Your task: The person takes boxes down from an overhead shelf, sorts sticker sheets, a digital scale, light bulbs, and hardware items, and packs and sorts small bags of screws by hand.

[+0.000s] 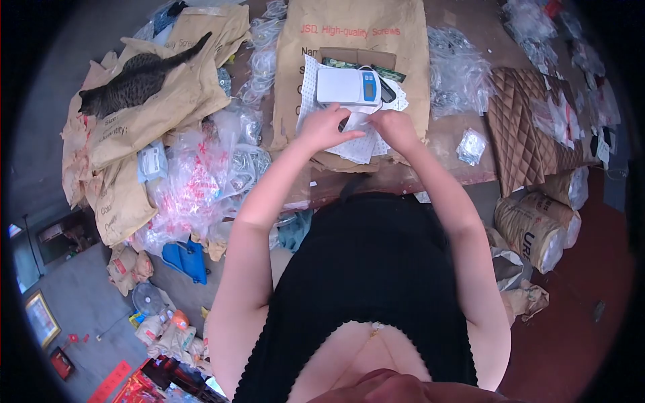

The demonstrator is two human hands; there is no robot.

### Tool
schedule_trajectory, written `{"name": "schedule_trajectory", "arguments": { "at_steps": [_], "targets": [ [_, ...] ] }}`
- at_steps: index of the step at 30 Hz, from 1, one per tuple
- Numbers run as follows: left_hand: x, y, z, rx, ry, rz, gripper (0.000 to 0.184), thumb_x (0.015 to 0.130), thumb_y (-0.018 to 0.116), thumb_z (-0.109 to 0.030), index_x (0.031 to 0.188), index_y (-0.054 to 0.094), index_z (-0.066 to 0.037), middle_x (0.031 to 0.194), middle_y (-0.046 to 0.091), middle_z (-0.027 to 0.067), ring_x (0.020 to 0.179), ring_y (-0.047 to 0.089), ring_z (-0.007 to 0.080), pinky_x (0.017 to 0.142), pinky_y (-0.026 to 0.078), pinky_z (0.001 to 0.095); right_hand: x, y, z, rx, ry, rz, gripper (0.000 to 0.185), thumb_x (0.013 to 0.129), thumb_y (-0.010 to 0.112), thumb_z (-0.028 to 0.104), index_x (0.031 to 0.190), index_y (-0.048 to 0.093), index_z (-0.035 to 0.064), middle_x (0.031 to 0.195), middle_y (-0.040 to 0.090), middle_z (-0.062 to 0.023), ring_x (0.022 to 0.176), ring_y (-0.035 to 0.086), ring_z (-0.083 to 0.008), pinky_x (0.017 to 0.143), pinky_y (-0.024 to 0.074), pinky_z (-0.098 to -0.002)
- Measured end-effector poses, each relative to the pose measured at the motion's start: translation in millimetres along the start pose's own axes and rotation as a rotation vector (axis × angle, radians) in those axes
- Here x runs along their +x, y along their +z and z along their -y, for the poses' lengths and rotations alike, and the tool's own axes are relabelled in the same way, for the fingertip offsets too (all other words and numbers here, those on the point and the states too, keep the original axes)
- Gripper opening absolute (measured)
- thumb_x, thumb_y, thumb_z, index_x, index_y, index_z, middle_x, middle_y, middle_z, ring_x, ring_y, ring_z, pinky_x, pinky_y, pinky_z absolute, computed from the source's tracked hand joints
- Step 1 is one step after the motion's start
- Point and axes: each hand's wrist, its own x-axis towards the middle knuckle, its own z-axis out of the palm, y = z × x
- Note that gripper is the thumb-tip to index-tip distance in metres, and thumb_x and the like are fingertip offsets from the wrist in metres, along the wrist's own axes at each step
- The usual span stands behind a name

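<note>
A white kitchen scale [339, 88] with a blue display panel sits on sheets of printed paper [361, 149] in front of me. My left hand [329, 127] is just below the scale, fingers apart and thumb stretched over the sheets. A small dark thing shows in part by its fingers; I cannot make out what it is. My right hand [395, 129] is closed in a pinch at the edge of a small white piece [357, 121], which looks like paper or thin film. Behind the scale stands an open cardboard box [363, 56], with dark green packets beside it.
Under everything lies a large brown paper sack [285, 74] printed with red lettering. Clear plastic bags [460, 74] flank it. A tabby cat [131, 84] lies on brown sacks at the left. A brown quilted cover [521, 121] hangs over the table's right side.
</note>
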Motion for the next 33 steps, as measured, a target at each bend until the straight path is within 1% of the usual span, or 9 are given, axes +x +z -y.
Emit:
{"name": "schedule_trajectory", "arguments": {
  "at_steps": [3, 6, 11, 18, 21, 23, 28, 31, 33],
  "targets": [
    [0.6, 19.1, 23.4, 0.037, 0.148, -0.100, 0.028, 0.079, 0.073, -0.029, 0.103, 0.064, -0.017, 0.097, 0.060, 0.0062, 0.084, 0.065, 0.0286, 0.068, 0.050, 0.0410, 2.0, -9.0, 5.6, 0.089, 0.136, 0.060, 0.018, 0.087, 0.061, 0.025, 0.094, 0.073, 0.0131, 0.085, 0.070, -0.0115, 0.078, 0.067, -0.0299, 0.068, 0.0528, -0.0410],
    [8.7, 29.6, 34.2, -0.102, 0.093, -0.093, 0.024, 0.080, 0.072, -0.028, 0.100, 0.065, -0.018, 0.093, 0.062, 0.0045, 0.084, 0.065, 0.0267, 0.068, 0.050, 0.0399, 0.0, -12.0, 3.7, 0.118, 0.236, 0.122, 0.022, 0.087, 0.063, 0.029, 0.097, 0.074, 0.0136, 0.084, 0.071, -0.0113, 0.078, 0.067, -0.0304, 0.070, 0.0524, -0.0415],
    [7.5, 26.9, 30.1, -0.044, 0.138, -0.119, 0.022, 0.081, 0.071, -0.027, 0.100, 0.065, -0.020, 0.091, 0.062, 0.0035, 0.084, 0.065, 0.0253, 0.068, 0.050, 0.0397, 4.2, -19.9, 1.0, 0.332, 0.485, 0.264, 0.026, 0.085, 0.062, 0.031, 0.099, 0.075, 0.0130, 0.081, 0.070, -0.0128, 0.077, 0.068, -0.0274, 0.071, 0.0519, -0.0386],
    [-1.0, 23.6, 23.4, -0.027, 0.161, -0.155, 0.025, 0.079, 0.072, -0.028, 0.099, 0.064, -0.017, 0.092, 0.062, 0.0050, 0.085, 0.065, 0.0269, 0.068, 0.051, 0.0414, 4.6, -10.3, -0.2, 0.372, 0.454, 0.215, 0.026, 0.085, 0.061, 0.030, 0.094, 0.074, 0.0092, 0.081, 0.070, -0.0137, 0.076, 0.067, -0.0285, 0.073, 0.0516, -0.0377],
    [-1.0, 24.4, 19.5, 0.090, 0.159, -0.128, 0.027, 0.075, 0.073, -0.025, 0.097, 0.062, -0.013, 0.093, 0.060, 0.0077, 0.087, 0.065, 0.0285, 0.070, 0.051, 0.0426, 2.4, -8.9, 6.6, 0.341, 0.421, 0.108, 0.025, 0.083, 0.066, 0.030, 0.090, 0.071, 0.0065, 0.082, 0.068, -0.0118, 0.078, 0.065, -0.0301, 0.071, 0.0508, -0.0393],
    [1.5, 33.2, 20.9, 0.104, 0.173, -0.161, 0.026, 0.076, 0.073, -0.025, 0.096, 0.062, -0.013, 0.092, 0.059, 0.0071, 0.086, 0.064, 0.0284, 0.068, 0.051, 0.0425, -4.4, -18.7, 22.5, 0.115, 0.141, -0.184, 0.020, 0.082, 0.066, 0.027, 0.092, 0.064, 0.0103, 0.087, 0.063, -0.0093, 0.085, 0.063, -0.0288, 0.069, 0.0513, -0.0407],
    [6.5, 35.4, 21.9, 0.090, 0.167, -0.185, 0.025, 0.076, 0.074, -0.024, 0.095, 0.061, -0.014, 0.091, 0.059, 0.0060, 0.086, 0.064, 0.0280, 0.067, 0.051, 0.0421, -35.6, -2.9, 41.7, -0.014, -0.129, 0.065, 0.023, 0.078, 0.069, 0.023, 0.091, 0.055, 0.0098, 0.088, 0.057, -0.0096, 0.088, 0.060, -0.0265, 0.069, 0.0511, -0.0396],
    [3.8, 32.8, 23.8, 0.073, 0.168, -0.197, 0.025, 0.076, 0.074, -0.024, 0.095, 0.062, -0.014, 0.091, 0.059, 0.0056, 0.086, 0.064, 0.0276, 0.068, 0.051, 0.0415, -35.5, 13.8, 40.3, -0.034, -0.202, 0.019, 0.020, 0.079, 0.067, 0.020, 0.090, 0.055, 0.0089, 0.084, 0.059, -0.0084, 0.083, 0.061, -0.0273, 0.067, 0.0514, -0.0390],
    [2.5, 31.9, 22.8, 0.085, 0.183, -0.206, 0.025, 0.076, 0.074, -0.024, 0.095, 0.062, -0.014, 0.091, 0.059, 0.0052, 0.086, 0.064, 0.0271, 0.068, 0.051, 0.0412, -30.1, 16.0, 37.1, -0.145, -0.238, 0.130, 0.016, 0.080, 0.063, 0.016, 0.092, 0.056, 0.0080, 0.078, 0.060, -0.0079, 0.074, 0.063, -0.0278, 0.062, 0.0516, -0.0390]
  ]
}}
